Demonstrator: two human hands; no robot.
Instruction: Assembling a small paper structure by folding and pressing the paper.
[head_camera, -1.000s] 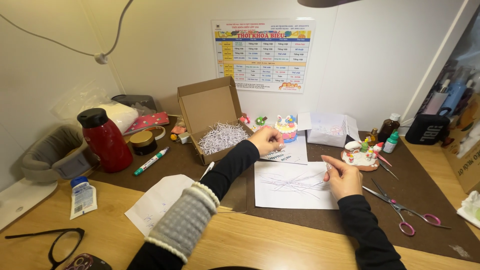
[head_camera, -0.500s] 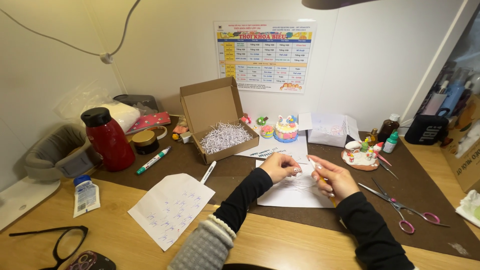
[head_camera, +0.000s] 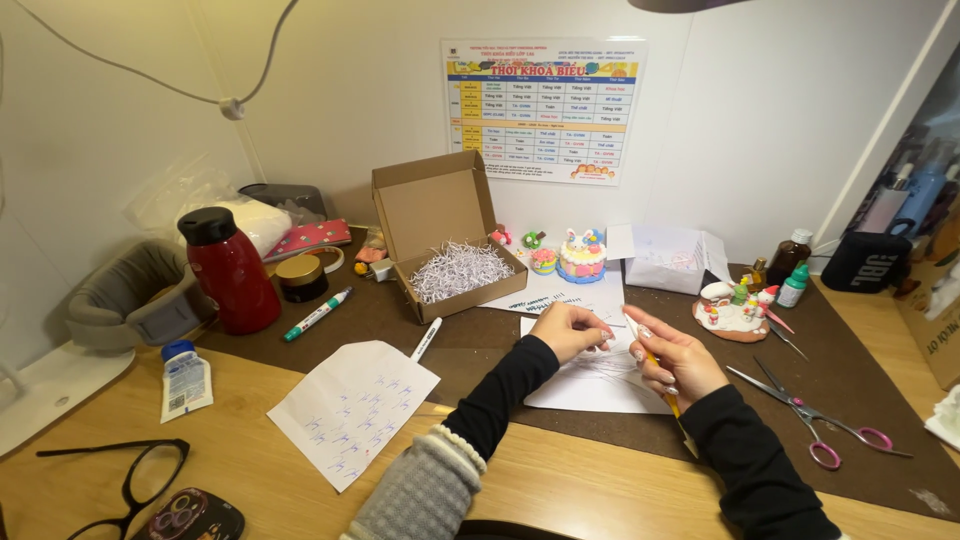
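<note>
My left hand (head_camera: 572, 330) and my right hand (head_camera: 672, 362) meet over a white sheet with faint pencil lines (head_camera: 590, 385) on the dark brown mat (head_camera: 480, 340). My right hand grips a yellow pencil (head_camera: 680, 412) that slants down toward my sleeve. My left hand's fingers are curled together, their tips right by the pencil's upper end. I cannot tell whether they pinch anything. Both arms wear black sleeves; a grey knit cuff covers my left forearm.
Behind my hands are an open cardboard box of shredded paper (head_camera: 450, 270), a small cake figurine (head_camera: 582, 255) and a clay snow scene (head_camera: 735, 310). Pink-handled scissors (head_camera: 810, 420) lie to the right. A red flask (head_camera: 230, 270), green marker (head_camera: 315, 313), white pen (head_camera: 428, 338) and patterned sheet (head_camera: 350, 410) are on the left.
My left hand has drawn back from beside the box to meet my right hand over the sheet. My right hand left the mat near the clay scene and now holds the pencil.
</note>
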